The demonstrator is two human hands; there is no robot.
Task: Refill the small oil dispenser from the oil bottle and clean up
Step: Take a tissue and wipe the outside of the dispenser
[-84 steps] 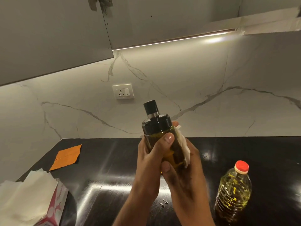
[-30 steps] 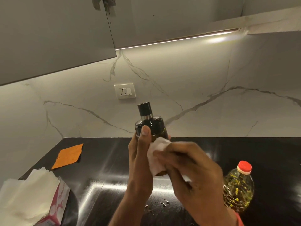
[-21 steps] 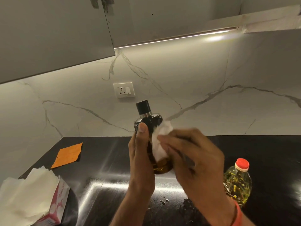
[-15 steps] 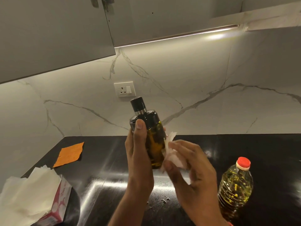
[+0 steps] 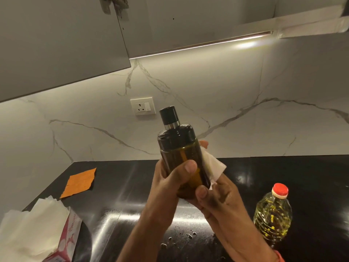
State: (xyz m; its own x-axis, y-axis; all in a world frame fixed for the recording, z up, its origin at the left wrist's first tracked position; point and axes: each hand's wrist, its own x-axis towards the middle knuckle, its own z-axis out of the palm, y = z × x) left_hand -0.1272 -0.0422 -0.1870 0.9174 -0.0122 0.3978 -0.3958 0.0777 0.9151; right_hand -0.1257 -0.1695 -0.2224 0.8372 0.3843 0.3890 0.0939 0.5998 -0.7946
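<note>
While the oil dispenser is gripped upright above the desk by the left hand, a tissue is pressed against its side by the right hand, presumably so drips are wiped. Capped, the oil bottle is stood at right. Crumbs or droplets are scattered on the glossy black surface beneath a marble backsplash.

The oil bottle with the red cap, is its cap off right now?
No, the red cap sits on the neck of the oil bottle, which stands upright on the black counter.
</note>
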